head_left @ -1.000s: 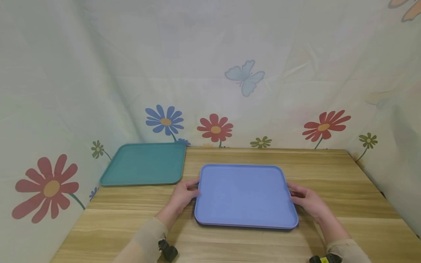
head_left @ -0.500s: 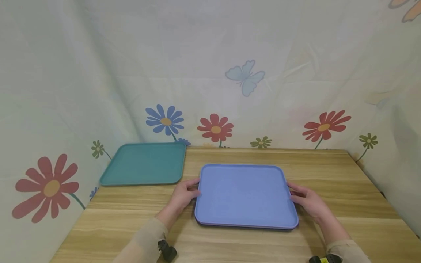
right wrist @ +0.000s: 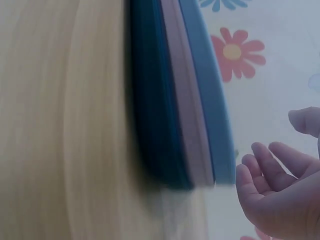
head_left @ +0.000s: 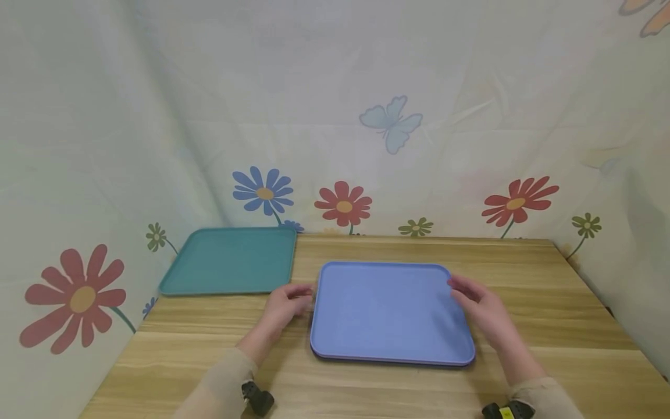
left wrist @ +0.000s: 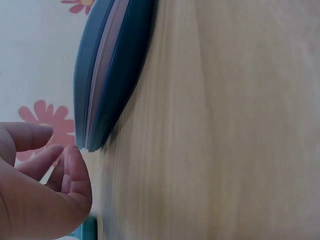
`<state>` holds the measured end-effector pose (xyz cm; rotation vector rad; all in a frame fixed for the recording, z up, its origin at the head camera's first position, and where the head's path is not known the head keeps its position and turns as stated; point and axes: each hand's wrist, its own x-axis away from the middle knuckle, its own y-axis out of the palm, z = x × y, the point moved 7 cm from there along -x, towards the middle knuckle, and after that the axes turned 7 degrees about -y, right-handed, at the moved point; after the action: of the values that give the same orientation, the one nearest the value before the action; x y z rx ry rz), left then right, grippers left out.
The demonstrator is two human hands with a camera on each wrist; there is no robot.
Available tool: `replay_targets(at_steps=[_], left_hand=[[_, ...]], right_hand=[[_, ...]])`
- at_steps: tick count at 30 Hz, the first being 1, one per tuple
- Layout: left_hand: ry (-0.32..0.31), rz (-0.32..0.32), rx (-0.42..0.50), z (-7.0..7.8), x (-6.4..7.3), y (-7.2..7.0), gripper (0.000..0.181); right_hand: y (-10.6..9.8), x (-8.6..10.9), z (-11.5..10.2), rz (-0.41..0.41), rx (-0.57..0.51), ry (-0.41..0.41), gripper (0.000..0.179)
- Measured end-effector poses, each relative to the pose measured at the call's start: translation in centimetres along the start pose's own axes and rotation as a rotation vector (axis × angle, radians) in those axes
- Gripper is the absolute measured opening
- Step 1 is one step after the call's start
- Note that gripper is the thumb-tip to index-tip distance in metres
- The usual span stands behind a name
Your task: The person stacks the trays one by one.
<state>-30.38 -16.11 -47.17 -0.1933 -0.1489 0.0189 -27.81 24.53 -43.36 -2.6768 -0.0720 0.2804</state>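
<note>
A blue rectangular tray (head_left: 387, 308) tops a stack on the table. Both wrist views show the stack edge-on, with a pink tray (right wrist: 187, 100) in the middle and a dark teal-blue tray (right wrist: 152, 110) at the bottom. Just off the stack's left edge is my left hand (head_left: 285, 305), its fingers loosely bent and holding nothing. My right hand (head_left: 485, 308) is raised at the right edge, fingertips overlapping the blue tray's rim in the head view. The right wrist view shows those fingers relaxed, apart from the trays, with nothing between them and the thumb.
A teal tray (head_left: 230, 262) lies at the back left of the wooden table (head_left: 549, 302). Behind and beside the table hangs a pale cloth (head_left: 314, 87) printed with flowers and butterflies. Dark wrist cameras are strapped over both sleeves.
Both hands have let go of the tray stack. The left hand has drawn back leftward, and the right has lifted and shifted slightly left over the rim. The trays have stayed put.
</note>
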Motion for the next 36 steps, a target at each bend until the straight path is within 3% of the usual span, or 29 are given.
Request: replay_targets(at_steps=[5,19,30,36], left_hand=[[0.031,0.048,-0.022,0.2,-0.3,-1.3,0.033],[0.066,0.152,-0.162,0.2,-0.8,-5.0,0.034],[0.119,0.218,-0.334,0.2,-1.2,-7.5,0.035],[0.185,0.229,-0.516,0.7,-1.3,-8.3,0.040]], right_hand=[[1.8,-0.5,-1.2,0.000,-0.055,-0.050,0.049],[8.3,-1.9,-3.5,-0.056,-0.176,-0.081,0.045],[11.7,-2.0,-5.0,-0.078,-0.226,-0.116,0.043],[13.3,-2.0,-5.3,-0.086,-0.270,-0.106,0.043]])
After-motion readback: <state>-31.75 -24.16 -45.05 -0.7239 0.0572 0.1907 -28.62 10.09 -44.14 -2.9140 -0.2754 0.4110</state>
